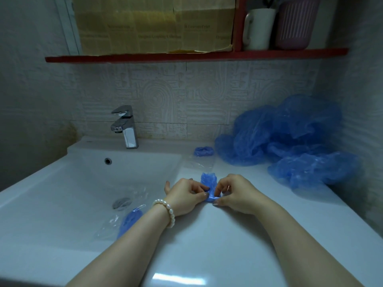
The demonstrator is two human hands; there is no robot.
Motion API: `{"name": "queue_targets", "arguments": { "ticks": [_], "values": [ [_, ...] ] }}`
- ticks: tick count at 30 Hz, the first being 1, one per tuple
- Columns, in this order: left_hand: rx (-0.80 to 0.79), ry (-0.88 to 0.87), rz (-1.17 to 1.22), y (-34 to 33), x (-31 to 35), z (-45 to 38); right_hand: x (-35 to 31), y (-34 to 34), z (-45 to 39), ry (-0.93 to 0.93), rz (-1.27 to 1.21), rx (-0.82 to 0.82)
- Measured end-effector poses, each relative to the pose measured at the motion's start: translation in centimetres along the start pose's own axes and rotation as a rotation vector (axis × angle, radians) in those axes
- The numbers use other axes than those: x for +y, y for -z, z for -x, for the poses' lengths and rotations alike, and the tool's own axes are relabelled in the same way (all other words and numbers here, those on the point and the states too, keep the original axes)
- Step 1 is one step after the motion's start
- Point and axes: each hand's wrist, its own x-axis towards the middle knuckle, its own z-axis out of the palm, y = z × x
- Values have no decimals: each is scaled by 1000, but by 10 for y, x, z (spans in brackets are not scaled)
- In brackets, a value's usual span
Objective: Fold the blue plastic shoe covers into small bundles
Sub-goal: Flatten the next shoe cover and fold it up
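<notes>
**One bundle done, one in hand, big pile left**

Both hands work at the counter's middle, just right of the white ceramic sink basin [62, 183]. Left hand [184, 196] w/ pearl bracelet [165, 212] and right hand [234, 193] each pinch the near end of a narrow, flattened blue plastic shoe cover [209, 181]; fingertips curled in, pressed on the rolled edge, rest of the strip lying flat on the white countertop [207, 245] away from the person.

Progress, judged: early. One small finished blue bundle [203, 151] sits near the back wall, approx. beside the loose heap of crumpled blue shoe covers [286, 137] at the right, which looks mostly untouched. Current piece seems part-rolled, so a few more turns remain.

Inside the basin lie a clear plastic wrapper [116, 222] and another blue piece [130, 219], folded or not, can't tell. Chrome faucet [125, 126] stands behind.
</notes>
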Motion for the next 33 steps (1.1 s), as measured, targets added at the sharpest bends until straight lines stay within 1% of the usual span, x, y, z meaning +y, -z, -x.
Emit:
{"name": "queue_targets", "arguments": {
  "ticks": [2,4,7,11,14,17,19,21,24,29,31,33],
  "values": [
    [6,7,10,0,0,1,-2,-1,-1,6,52,5],
    [3,3,34,1,-1,2,-3,-4,-1,-42,83,-32],
    [-41,-38,43,4,-2,6,-4,-3,-1,-139,62,-119],
    [-30,-68,6,2,-4,7,-5,2,1,-150,38,-180],
    [-19,-80,5,0,-5,6,-3,0,1,-130,-1,-147],
    [-12,-76,-9,-1,-7,2,1,2,1,-31,-70,-59],
    [-12,-77,-13,-1,-6,1,1,4,2,-4,-36,-26],
    [-9,-74,-6,-1,-7,1,-1,5,3,8,51,-9],
    [10,-68,0,0,-7,1,-5,3,2,-14,118,-38],
    [40,-76,-25,-3,-9,0,-2,-5,-3,-127,56,-141],
    [38,-88,-14,-4,-8,1,0,-5,-3,-133,-7,-135],
    [48,-90,-20,-4,-9,0,2,-2,-2,-80,-95,-95]
  ]
}}
